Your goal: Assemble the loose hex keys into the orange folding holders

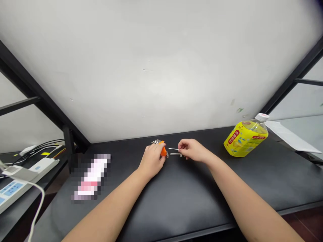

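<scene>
My left hand [152, 158] is closed around an orange hex key holder [163, 149], and several metal keys [157, 141] fan out from its far side. Just to the right, my right hand [191, 150] pinches the end of a thin silver hex key [173, 149], whose free end points left at the holder. A small gap separates that key from the holder. Below it, more short metal hex keys [174, 154] lie on the black tabletop [176, 195], partly behind my right fingertips; I cannot tell how many.
A large yellow-labelled drink bottle [246, 137] with a white cap stands on the right. White paper [292, 136] lies beyond it. On the left are a blurred-out flat object [92, 176] and a white power strip [27, 176] with cables. A pale wall [156, 67] rises behind the table.
</scene>
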A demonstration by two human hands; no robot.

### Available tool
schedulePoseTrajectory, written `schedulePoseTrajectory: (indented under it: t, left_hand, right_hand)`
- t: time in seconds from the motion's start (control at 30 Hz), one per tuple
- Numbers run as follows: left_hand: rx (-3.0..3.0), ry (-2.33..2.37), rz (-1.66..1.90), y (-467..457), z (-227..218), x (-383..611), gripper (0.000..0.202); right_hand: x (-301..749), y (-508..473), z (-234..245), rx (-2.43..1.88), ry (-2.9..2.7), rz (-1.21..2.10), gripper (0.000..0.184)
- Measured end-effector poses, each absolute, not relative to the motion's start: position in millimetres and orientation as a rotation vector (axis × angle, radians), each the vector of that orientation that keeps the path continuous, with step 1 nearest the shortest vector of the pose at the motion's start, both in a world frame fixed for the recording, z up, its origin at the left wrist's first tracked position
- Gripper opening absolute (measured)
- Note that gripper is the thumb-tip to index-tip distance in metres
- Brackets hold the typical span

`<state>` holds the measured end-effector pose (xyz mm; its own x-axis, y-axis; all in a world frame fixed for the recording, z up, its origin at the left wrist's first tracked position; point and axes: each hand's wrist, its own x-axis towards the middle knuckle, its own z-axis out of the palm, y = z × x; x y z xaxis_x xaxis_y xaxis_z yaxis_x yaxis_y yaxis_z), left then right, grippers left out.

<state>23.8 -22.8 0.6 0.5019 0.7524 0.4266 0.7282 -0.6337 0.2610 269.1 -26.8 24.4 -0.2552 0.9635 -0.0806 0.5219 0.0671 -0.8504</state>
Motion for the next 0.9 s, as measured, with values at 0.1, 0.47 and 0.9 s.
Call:
schedulePoseTrajectory:
  t: [0.1, 0.47, 0.9]
  left_hand:
    - [2.666, 1.334, 0.803, -23.6, 2.0, 24.1, 0.041]
    - [2.669, 1.307, 0.847, -25.2, 4.0, 24.4, 0.045]
    - [2.698, 1.285, 0.792, -29.1, 7.4, 27.8, 0.043]
  right_hand:
    - [263.1, -32.4, 30.4, -1.319, -1.7, 1.271, 0.005]
    - [252.2, -35.7, 28.2, -1.245, -1.52, 1.353, 0.007]
    - [247.8, -38.6, 28.4, -1.263, -1.272, 1.633, 0.011]
